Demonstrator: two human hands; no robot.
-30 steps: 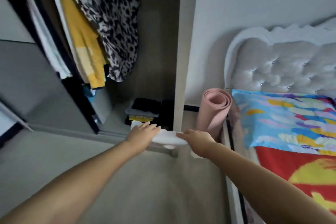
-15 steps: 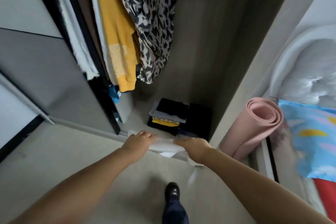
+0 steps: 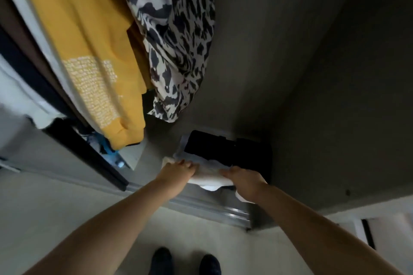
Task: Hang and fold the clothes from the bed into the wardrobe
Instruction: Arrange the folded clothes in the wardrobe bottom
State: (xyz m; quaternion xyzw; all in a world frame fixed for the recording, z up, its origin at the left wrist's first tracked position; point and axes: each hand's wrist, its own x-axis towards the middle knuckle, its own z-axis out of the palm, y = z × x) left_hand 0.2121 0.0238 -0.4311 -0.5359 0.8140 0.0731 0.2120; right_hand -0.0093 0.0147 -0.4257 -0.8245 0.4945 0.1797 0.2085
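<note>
Now each hand, left hand (image 3: pixel 176 171) and right hand (image 3: pixel 242 179), grips the folded white garment (image 3: pixel 209 177).

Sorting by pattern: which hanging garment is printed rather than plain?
The black-and-white animal-print garment, hanging right of the plain mustard-yellow top.

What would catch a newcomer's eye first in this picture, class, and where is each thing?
The mustard-yellow top and the black-and-white animal-print garment stand out first, hanging side by side in the upper left of the open wardrobe. Below them, at the centre, the left hand and right hand hold a folded white cloth over the dark folded pile on the wardrobe floor.
</note>
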